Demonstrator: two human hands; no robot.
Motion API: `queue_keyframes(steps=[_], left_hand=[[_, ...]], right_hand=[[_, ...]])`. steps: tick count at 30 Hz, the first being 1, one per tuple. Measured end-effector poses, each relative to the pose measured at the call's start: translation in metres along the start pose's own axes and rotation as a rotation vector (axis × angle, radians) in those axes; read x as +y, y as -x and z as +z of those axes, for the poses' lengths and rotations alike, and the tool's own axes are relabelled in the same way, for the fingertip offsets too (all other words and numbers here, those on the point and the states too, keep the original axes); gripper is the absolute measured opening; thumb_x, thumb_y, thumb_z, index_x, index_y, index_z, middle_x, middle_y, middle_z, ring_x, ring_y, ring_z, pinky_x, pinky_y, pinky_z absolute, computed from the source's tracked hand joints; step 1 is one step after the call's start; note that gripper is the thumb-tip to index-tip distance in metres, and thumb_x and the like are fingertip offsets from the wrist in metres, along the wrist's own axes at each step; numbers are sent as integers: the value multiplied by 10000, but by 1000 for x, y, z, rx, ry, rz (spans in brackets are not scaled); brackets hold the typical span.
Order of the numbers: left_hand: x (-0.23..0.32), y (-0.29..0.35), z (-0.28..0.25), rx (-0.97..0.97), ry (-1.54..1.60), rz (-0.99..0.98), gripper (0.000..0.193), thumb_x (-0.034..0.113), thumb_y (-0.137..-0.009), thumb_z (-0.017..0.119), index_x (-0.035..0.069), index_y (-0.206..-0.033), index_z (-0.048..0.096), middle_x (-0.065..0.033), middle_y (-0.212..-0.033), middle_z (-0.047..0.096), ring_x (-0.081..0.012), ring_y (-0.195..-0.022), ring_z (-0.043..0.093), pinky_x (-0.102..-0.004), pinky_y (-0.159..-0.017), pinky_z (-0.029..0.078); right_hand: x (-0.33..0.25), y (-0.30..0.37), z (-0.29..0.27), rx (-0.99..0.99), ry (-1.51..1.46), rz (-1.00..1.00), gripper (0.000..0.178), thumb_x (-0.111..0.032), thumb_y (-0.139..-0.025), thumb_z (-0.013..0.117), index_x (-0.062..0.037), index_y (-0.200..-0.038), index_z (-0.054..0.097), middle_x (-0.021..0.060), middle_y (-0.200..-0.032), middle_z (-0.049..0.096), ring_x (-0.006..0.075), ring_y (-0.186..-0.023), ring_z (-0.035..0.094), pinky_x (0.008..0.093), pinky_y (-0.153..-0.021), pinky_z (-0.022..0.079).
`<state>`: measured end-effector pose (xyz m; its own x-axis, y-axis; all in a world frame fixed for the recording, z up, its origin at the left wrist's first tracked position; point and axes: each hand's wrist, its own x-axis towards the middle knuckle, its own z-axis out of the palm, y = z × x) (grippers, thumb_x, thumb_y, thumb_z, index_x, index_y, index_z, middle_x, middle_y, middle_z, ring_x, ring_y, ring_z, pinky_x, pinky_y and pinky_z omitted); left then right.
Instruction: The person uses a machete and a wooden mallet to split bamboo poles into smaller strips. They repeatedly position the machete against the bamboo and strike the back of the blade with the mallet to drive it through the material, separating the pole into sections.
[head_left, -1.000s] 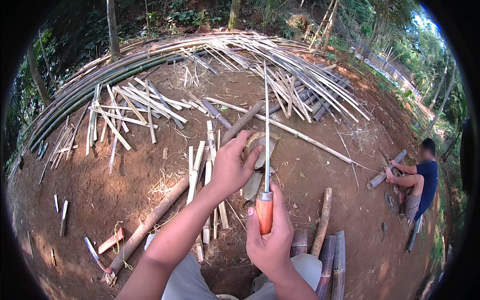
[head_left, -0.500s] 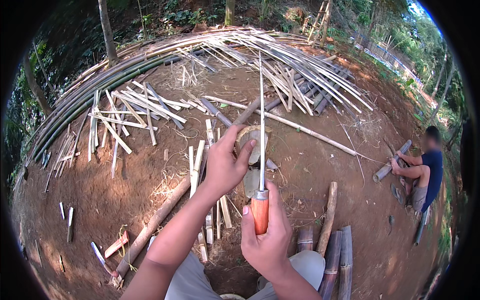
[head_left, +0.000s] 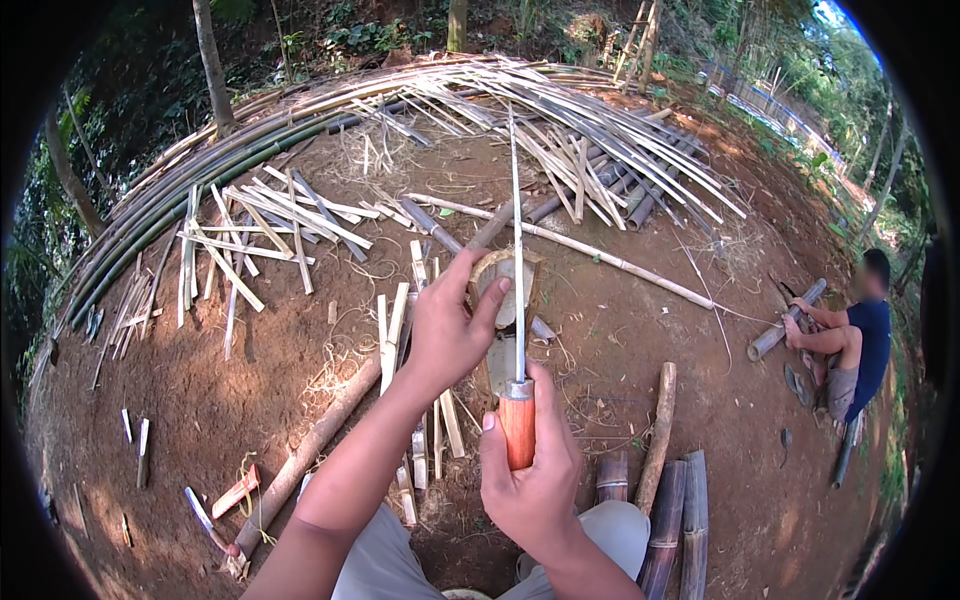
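My right hand (head_left: 535,480) is wrapped round the orange wooden handle of a long-bladed knife (head_left: 518,415). Its narrow blade, seen nearly edge-on, points straight away from me, with a metal collar at the handle. Just left of the blade, my left hand (head_left: 455,318) is closed on the rim of an upright piece of bamboo (head_left: 505,365), its thumb on the near side and its fingers over the far left. The blade passes in front of the bamboo's open end; whether they touch I cannot tell.
Split bamboo strips (head_left: 285,215) lie scattered ahead left. Long poles (head_left: 160,215) curve along the back. A log (head_left: 305,445) lies left of my legs; bamboo sections (head_left: 665,520) rest on the right. Beside the log are another knife (head_left: 210,520) and an orange sheath-like piece (head_left: 237,490). A person (head_left: 865,335) sits far right.
The knife blade's tip has shifted slightly to the left. Both my hands keep nearly the same place and grip.
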<state>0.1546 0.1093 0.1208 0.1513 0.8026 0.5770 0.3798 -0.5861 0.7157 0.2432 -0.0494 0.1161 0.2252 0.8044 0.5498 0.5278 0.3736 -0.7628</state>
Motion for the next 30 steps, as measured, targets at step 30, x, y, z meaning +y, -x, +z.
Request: queue_keyframes(steps=[30], left_hand=[[68, 62, -41, -527, 98, -321, 447, 414, -1011, 648, -11, -888, 591, -73, -656, 581, -103, -588, 552, -296, -527, 447]], right_hand=[[3, -1, 7, 59, -104, 39, 769, 6, -815, 720, 72, -1502, 381, 233, -1128, 614, 390, -1025, 660, 442, -886, 530]])
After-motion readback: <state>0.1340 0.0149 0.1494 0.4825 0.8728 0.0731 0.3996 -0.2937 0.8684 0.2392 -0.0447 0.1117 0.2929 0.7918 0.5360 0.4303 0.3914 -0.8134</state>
